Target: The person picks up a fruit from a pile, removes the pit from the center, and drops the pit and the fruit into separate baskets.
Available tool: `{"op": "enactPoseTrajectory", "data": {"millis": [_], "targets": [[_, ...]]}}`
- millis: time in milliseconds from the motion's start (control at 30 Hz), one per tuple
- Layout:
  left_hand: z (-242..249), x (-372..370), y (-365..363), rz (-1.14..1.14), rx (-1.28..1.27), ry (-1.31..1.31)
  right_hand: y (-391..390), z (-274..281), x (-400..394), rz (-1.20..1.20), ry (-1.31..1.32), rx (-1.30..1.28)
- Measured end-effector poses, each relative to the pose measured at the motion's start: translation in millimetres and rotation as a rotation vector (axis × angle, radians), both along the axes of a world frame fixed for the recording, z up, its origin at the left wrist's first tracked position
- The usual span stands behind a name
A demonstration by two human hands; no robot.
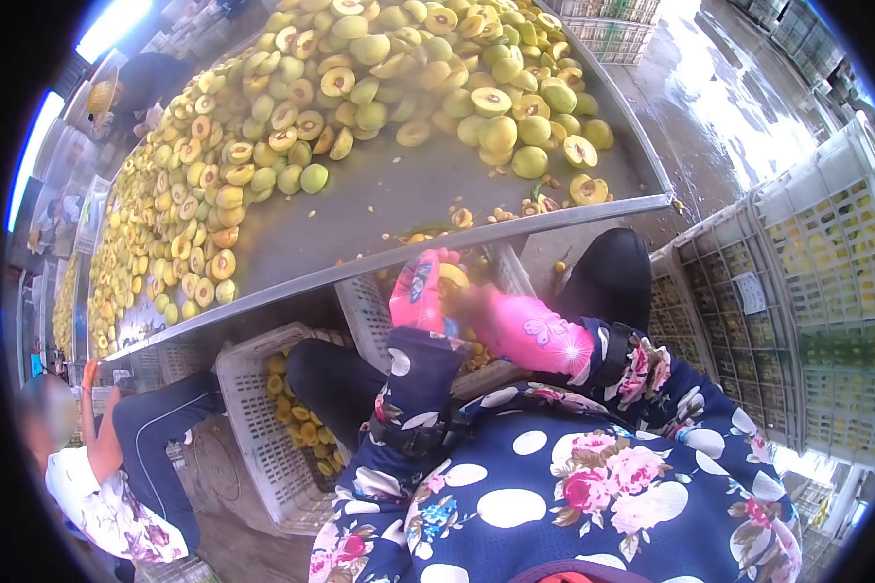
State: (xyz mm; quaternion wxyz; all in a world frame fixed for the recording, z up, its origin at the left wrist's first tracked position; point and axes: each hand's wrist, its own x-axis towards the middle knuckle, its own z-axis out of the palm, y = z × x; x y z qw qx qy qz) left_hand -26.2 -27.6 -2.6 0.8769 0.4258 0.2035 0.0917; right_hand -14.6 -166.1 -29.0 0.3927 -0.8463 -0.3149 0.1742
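Both my hands wear pink gloves and meet just below the near rim of the metal table, over a white crate (367,321). My left hand (419,293) is closed round a yellow peach piece (452,276), its fingertips curled over the top. From the right, my right hand (533,332) reaches in with its fingers right at the peach piece. Those fingers are smeared by motion, so I cannot tell what they hold. Cut peach pieces lie in the crate under my hands.
Halved and whole peaches (369,49) heap on the metal table (360,209), with loose pits near its rim. Another crate (253,418) of peach pieces stands by my left knee. Stacked crates (749,291) rise at right. A person (117,476) sits at left.
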Motion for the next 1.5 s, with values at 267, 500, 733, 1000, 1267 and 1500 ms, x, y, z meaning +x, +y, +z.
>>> {"op": "enactPoseTrajectory", "data": {"millis": [267,500,733,1000,1267,1500], "targets": [[-23.6,8.7,-2.2,0.092,0.113,0.053,0.9,-21.2,-2.3,0.062,0.175,0.153],[-11.9,7.3,-5.5,0.107,-0.039,-0.046,1.6,37.8,0.3,-0.014,1.147,0.364],[-29.3,8.6,0.9,0.079,-0.209,-0.069,5.0,18.0,-2.0,0.039,1.632,0.741],[-43.2,16.2,22.1,0.239,-0.615,0.178,3.0,11.4,-9.9,0.185,1.566,0.926],[-13.1,-13.8,88.9,0.077,-0.252,-0.063,-12.3,9.5,0.6,0.136,1.371,0.631],[49.9,-70.7,233.9,-0.236,1.604,0.882,1.1,-77.3,-8.8,0.309,0.32,-0.205]]}}
